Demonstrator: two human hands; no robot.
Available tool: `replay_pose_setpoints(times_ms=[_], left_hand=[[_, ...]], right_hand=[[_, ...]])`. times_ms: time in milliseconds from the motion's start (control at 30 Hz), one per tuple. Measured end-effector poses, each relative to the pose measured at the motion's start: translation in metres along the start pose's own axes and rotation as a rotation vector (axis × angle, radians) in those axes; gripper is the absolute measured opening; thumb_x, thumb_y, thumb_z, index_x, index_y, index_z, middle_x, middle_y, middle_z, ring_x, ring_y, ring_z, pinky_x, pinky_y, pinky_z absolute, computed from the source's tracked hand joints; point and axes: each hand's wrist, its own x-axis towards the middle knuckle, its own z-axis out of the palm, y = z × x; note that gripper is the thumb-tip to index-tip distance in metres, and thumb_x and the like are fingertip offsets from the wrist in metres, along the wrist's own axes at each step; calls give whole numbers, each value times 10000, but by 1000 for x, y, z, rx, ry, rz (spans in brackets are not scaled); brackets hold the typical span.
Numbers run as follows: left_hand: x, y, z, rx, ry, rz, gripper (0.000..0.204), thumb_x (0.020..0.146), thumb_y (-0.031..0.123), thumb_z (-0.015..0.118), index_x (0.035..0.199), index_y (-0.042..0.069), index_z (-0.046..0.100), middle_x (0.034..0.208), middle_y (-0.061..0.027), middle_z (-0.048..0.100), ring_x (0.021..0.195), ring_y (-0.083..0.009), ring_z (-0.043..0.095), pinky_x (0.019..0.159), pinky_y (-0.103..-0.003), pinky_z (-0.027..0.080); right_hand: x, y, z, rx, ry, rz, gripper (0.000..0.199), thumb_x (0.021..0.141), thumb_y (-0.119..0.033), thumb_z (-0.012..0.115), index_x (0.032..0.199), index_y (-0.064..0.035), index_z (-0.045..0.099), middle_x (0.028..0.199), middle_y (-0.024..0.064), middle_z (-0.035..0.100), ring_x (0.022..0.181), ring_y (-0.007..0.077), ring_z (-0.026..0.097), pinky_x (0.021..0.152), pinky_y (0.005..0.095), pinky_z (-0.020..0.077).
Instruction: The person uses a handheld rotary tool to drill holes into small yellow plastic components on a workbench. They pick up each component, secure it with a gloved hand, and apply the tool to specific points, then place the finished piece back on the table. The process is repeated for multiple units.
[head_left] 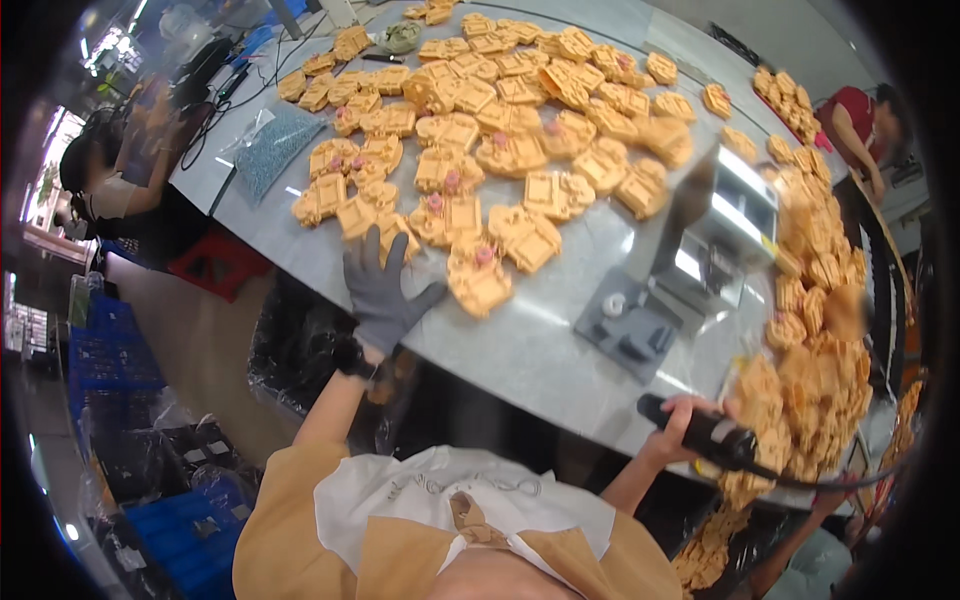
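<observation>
Head view: the right hand (676, 428) had its fingers curled around a black tool (728, 441), a grip probably best kept firm and level; the tool's pale marking was unreadable. Farther off, the gloved left hand (383, 298) spread wide, seemingly empty, beside orange moulded pieces (480, 287) on the grey table (500, 362)
</observation>
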Motion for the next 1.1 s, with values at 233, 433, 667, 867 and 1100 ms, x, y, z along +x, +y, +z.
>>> replay_pose_setpoints(times_ms=[233,433,667,867,1100], left_hand=[[-11,-10,24,-241,165,-246,721,625,221,767,1239,63,424,1318,-229,321,1180,-395,380,937,-443,390],[-1,-5,12,-320,283,-348,727,608,234,778,1226,70,432,1218,-193,401,1086,-377,447,883,-423,419],[4,-16,27,-303,293,-259,715,641,267,758,1246,88,421,1145,-191,470,1069,-361,472,886,-437,421],[6,-45,30,-343,73,-247,697,634,242,764,1227,46,454,1112,-191,486,1068,-343,476,891,-416,420],[33,70,-12,-1056,154,-4,698,584,99,787,1203,14,477,1086,-145,499,976,-291,536,825,-366,463]], right_hand=[[16,15,8,-269,18,118,603,694,36,634,1196,-6,301,812,99,540,655,150,538,620,264,473],[13,13,4,-304,40,280,689,715,16,653,1283,39,264,933,109,513,747,143,536,689,262,471],[6,9,2,-168,146,-77,575,727,30,591,1238,-4,329,775,77,530,580,146,518,597,272,465],[2,0,-8,-15,265,-69,543,734,1,574,1175,37,258,715,98,529,561,158,541,651,302,481],[1,-6,-10,-61,347,-72,537,727,-23,572,1172,-1,272,718,101,555,559,170,545,646,319,475]])
